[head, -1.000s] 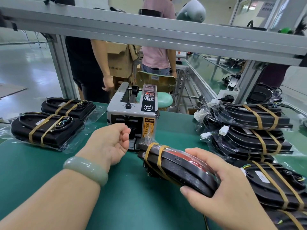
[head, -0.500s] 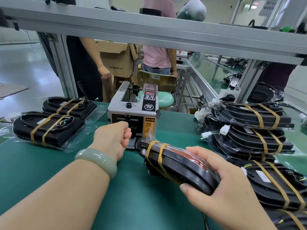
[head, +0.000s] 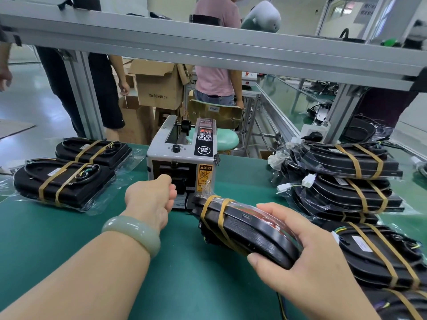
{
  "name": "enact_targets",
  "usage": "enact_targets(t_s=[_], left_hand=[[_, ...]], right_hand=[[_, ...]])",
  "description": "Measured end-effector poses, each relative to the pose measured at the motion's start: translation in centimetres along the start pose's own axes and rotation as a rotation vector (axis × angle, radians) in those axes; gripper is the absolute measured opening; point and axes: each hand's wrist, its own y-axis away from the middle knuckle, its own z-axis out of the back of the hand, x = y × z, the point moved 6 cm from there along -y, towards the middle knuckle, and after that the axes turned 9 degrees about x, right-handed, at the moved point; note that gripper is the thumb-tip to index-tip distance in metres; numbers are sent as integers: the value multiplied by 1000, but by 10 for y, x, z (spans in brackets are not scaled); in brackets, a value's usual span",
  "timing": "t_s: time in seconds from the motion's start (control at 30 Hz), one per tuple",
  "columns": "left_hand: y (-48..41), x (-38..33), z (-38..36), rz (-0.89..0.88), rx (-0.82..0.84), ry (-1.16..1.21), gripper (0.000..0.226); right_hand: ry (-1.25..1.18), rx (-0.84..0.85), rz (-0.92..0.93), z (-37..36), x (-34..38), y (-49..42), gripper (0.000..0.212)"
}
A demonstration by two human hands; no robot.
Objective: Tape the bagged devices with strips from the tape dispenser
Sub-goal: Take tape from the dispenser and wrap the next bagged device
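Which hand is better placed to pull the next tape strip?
Left, probably. The left hand is at the front slot of the tape dispenser, fingers curled; whether it pinches a strip is hidden. The right hand is busy gripping the bagged device.

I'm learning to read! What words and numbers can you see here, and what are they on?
"75x36x40 CM": box.
"CAUTION": yellow sticker on the dispenser; its small print is too small to read.
"SEMI": round badge on the dispenser.
Chair tag: too blurred.
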Motion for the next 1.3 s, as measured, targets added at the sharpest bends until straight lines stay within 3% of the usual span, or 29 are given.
enact_targets(t_s=[0.23, 0.63, 0.93, 1.13, 1.2, 1.3], left_hand=[[-4, -4, -10, 53, 94, 24, 14], [-1, -9, -9, -4, -51, 1, 12], [75, 4, -10, 6, 374, 85, 19], [126, 4, -11, -305, 508, -52, 25], [133, 6, -15, -360, 545, -80, 15], [132, 11, -17, -401, 537, -139, 27]], right_hand=[[-2, -10, 0, -1, 1, 0, 64], [-3, -18, -5, -1, 1, 1, 63], [-28, -17, -2, 0, 1, 1, 63], [-11, -5, 2, -1, 3, 1, 62], [12, 2, 6, -3, 5, 0, 60], [33, 1, 14, -4, 8, 0, 59]])
